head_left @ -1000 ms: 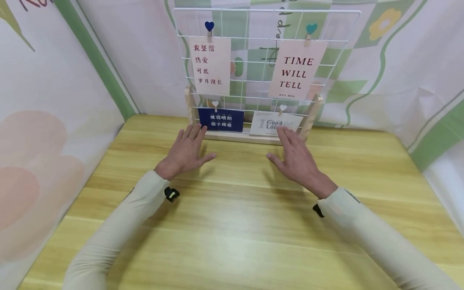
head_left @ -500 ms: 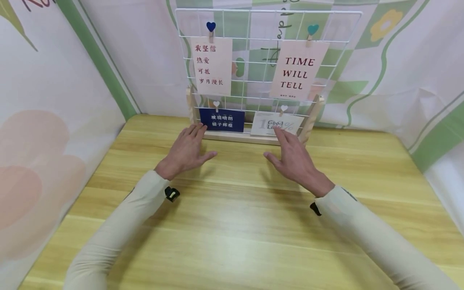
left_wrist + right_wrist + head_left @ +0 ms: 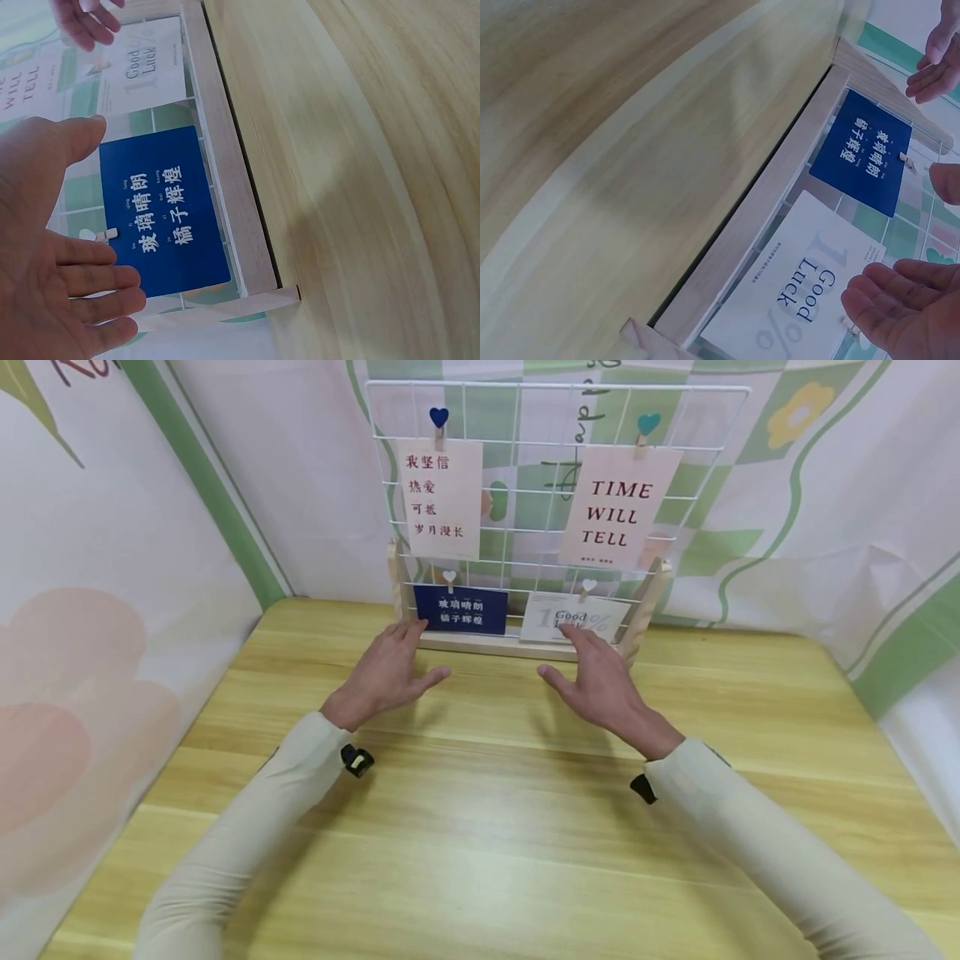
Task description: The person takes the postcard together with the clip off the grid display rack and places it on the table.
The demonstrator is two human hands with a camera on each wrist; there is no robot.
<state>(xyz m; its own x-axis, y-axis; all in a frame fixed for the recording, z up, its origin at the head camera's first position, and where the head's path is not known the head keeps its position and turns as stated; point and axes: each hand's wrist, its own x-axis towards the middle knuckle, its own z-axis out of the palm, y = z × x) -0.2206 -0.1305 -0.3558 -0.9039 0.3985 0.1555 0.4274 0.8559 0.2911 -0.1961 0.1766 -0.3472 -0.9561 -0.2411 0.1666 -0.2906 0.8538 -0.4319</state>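
Grid stand (image 3: 525,556) upright at the table's (image 3: 480,827) far edge, wooden base (image 3: 495,645), four clipped cards. Left hand (image 3: 386,672) open, fingers straight, by the blue card (image 3: 461,609). Right hand (image 3: 596,681) open too, fingertips at the Good Luck card (image 3: 581,617); contact unclear. Stand likely light, rigid, wire thin, cards flimsy: hold it by the wooden side posts. Clips small, grid's rear hidden.
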